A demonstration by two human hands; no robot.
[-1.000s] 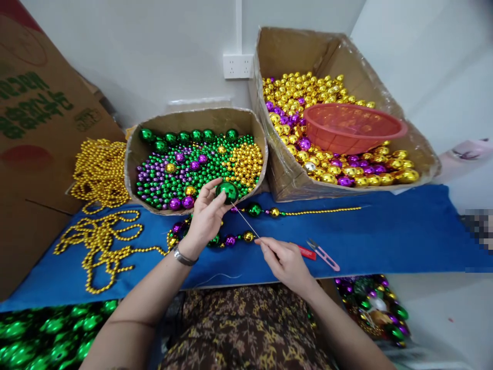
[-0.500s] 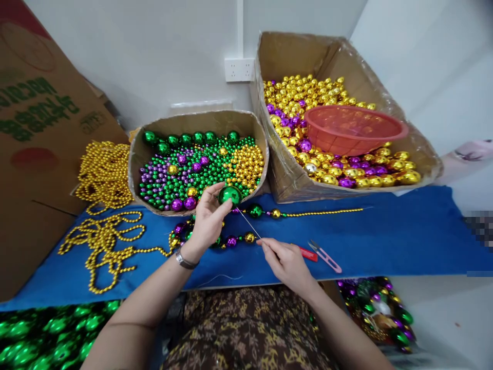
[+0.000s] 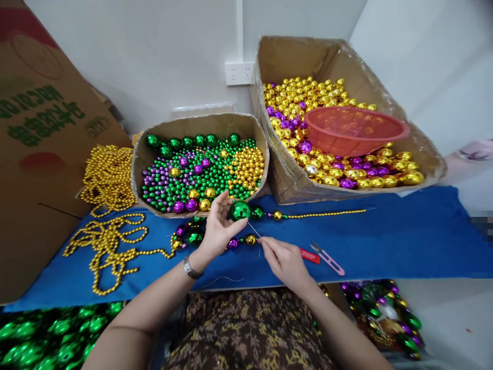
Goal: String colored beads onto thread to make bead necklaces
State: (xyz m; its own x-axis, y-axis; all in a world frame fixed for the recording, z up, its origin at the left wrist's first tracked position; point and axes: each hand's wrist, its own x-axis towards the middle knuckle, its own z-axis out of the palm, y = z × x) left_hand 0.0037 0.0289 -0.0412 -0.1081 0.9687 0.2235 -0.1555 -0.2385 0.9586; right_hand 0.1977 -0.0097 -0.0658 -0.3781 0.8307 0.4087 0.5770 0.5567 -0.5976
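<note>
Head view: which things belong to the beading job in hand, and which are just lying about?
In use: left hand, green ball, right hand, needle, bead string, small box.
Lying about: snips, red basket, big box, gold chains.

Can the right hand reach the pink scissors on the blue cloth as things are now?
Probably yes. The pink scissors lie uncovered beside the right hand, with only a small red object between; however, it is pinching a needle.
</note>
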